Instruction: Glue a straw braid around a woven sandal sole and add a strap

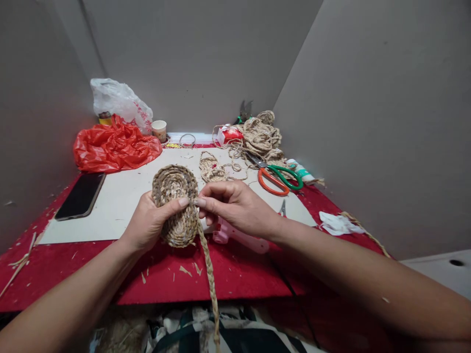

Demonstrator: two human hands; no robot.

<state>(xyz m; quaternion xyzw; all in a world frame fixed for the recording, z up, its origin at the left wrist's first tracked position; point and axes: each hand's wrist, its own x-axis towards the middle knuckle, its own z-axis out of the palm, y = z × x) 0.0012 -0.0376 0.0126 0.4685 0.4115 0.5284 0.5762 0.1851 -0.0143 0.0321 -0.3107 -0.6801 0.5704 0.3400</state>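
Braid [208, 264]: lower end cut off.
Left hand [150, 220]: grips woven oval [175, 189] above table [154, 287], thumb in front, other fingers hidden behind.
Right hand [241, 208]: fingers pinched closed at its right edge, anything between indistinct.

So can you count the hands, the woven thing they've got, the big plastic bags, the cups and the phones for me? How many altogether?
Hands: 2 (left hand, right hand)
Held woven piece: 1
Big plastic bags: 2 (red bag, white bag)
Paper cup: 1
Phone: 1
Total: 7
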